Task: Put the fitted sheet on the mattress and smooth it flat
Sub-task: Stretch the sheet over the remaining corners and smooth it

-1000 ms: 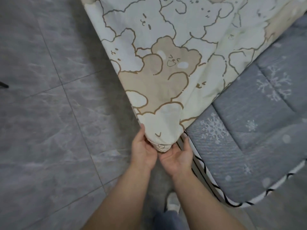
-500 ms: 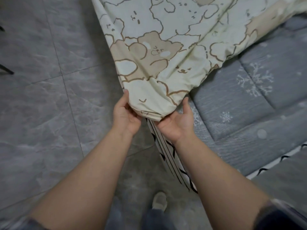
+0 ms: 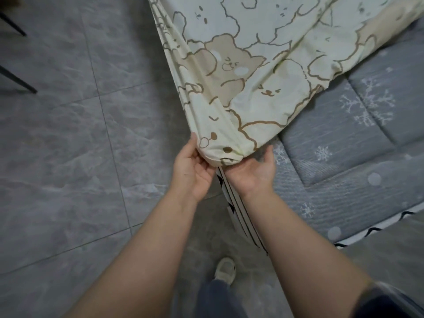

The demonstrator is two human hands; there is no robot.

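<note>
Head view, far left: two dark thin legs (image 3: 18, 82) of some furniture cross the grey tiled floor (image 3: 68, 157); whatever they carry is cut off by the frame edge.
Left hand (image 3: 192, 166): thumb up along the left side of the sheet's corner, fingers curled under the cloth and hidden, so it grips the corner.
Fitted sheet (image 3: 252, 76): cream with a bear print, bunched to a corner between the two hands, lying over the upper part of the mattress; its far end is cut off at the top.
Right hand (image 3: 254, 173): palm up, thumb spread, fingertips tucked under the sheet's hem; how tightly they close cannot be told.
Mattress (image 3: 344, 157): grey, quilted, snowflake pattern, striped edge showing below the hands.
Bottom: one shoe (image 3: 226, 269) and a trouser leg, partly hidden.
</note>
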